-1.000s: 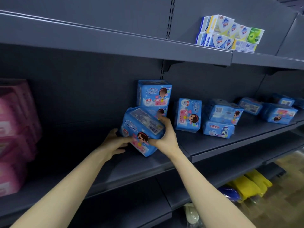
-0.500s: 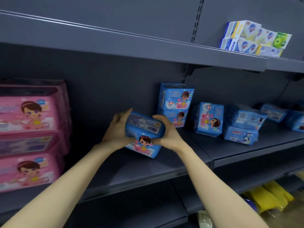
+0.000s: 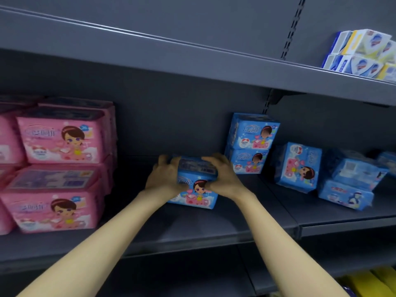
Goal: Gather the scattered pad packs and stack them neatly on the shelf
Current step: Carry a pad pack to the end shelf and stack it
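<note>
Roughly level, blue pad pack (image 3: 194, 195) faces outward, long axis along shelf (image 3: 192, 229).

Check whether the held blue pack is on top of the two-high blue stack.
No, the held pack is down beside the stack, to its left.

Faced dark grey metal shelving across whole frame. Noted upper shelf (image 3: 192, 61) slanting from upper left down to right edge, middle shelf (image 3: 192, 228) below centre, lower shelf (image 3: 171, 275) along bottom. Saw matte grey back panel (image 3: 160, 116) behind, black slotted upright (image 3: 293, 28) at upper right, bracket (image 3: 278, 97) beneath it. Found light dim, recesses under shelves shadowed.
</note>
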Demonstrator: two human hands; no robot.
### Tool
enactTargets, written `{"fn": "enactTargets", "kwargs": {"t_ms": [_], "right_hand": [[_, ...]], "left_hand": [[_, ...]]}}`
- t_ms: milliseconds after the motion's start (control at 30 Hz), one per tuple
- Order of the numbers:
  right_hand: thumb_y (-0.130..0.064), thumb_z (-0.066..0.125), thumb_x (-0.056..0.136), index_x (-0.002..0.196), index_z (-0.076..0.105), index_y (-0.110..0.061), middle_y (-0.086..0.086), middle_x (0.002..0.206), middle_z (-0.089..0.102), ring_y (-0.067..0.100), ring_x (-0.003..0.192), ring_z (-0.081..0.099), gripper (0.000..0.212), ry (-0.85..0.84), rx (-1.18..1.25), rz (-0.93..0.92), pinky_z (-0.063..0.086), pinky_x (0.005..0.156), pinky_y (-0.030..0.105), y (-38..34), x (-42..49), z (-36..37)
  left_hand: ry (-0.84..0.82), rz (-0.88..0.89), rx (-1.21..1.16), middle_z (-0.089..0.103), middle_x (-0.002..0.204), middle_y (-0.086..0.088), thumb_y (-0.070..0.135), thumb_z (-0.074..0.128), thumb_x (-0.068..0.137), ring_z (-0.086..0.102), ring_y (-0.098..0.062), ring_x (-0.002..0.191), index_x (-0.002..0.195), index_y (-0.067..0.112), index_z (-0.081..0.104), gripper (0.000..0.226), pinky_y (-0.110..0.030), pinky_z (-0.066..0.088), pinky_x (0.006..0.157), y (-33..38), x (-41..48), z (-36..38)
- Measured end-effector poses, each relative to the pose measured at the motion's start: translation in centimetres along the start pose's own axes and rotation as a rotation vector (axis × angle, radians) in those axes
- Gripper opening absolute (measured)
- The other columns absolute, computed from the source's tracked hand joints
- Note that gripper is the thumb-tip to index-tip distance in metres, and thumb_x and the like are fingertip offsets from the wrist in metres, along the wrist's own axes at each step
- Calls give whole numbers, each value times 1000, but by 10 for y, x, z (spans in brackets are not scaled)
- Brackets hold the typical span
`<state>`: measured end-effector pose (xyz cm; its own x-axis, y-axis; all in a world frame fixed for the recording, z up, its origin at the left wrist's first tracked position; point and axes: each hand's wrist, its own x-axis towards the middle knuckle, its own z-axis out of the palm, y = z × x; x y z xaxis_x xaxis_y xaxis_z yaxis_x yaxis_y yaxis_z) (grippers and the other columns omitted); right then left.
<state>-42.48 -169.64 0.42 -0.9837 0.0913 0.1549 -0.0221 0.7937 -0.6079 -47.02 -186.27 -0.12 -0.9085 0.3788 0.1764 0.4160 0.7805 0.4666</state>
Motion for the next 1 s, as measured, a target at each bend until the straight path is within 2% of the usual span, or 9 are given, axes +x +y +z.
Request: {"fn": "enactTargets", "kwargs": {"t_ms": [100, 233, 433, 633, 800, 1000], "right_hand": [[-24, 71, 78, 141, 36, -26, 6, 140, 25, 29, 133, 18, 72, 14, -188, 70, 29, 106, 32, -8, 1, 5], [-25, 62, 82, 140, 36, -24, 6, 138, 34, 31, 129, 29, 64, -7, -352, 100, 31, 100, 30, -14, 3, 21], [-16, 59, 84, 135, 46, -19, 7, 128, 47, 24, 127, 37, 53, 62, -307, 33, 31, 106, 33, -28, -2, 17], [-11, 64, 80, 129, 55, -16, 8, 121, 50, 24, 119, 45, 50, 119, -174, -21, 36, 103, 34, -38, 8, 19], [-13, 68, 77, 126, 58, -16, 7, 122, 51, 22, 111, 52, 49, 157, -160, -96, 40, 101, 36, -46, 40, 26], [-15, 68, 79, 130, 55, -16, 5, 128, 51, 21, 112, 54, 52, 122, -183, -125, 40, 102, 32, -46, 70, 36]], "left_hand": [[8, -4, 109, 17, 144, -8, 36, 70, 79, 32, -31, 128, 142, 22, 28, 78, -36, 43, 96, 7, 0, -2], [-6, -11, 169, 18, 145, -7, 32, 68, 82, 30, -30, 128, 141, 18, 33, 70, -34, 43, 91, 12, 1, -2], [31, 17, 113, 41, 129, -5, 24, 70, 77, 40, -29, 119, 129, 24, 49, 56, -29, 39, 97, 9, 8, 4], [139, 51, 131, 50, 128, -4, 25, 71, 76, 42, -22, 121, 130, 23, 51, 57, -26, 27, 101, -6, 20, -2], [193, 24, 159, 49, 130, -5, 27, 71, 76, 41, -27, 122, 131, 22, 51, 59, -28, 29, 99, -21, 43, -15], [200, 10, 179, 53, 127, -5, 24, 71, 76, 44, -25, 120, 129, 21, 54, 56, -27, 28, 98, -39, 64, -17]]}}
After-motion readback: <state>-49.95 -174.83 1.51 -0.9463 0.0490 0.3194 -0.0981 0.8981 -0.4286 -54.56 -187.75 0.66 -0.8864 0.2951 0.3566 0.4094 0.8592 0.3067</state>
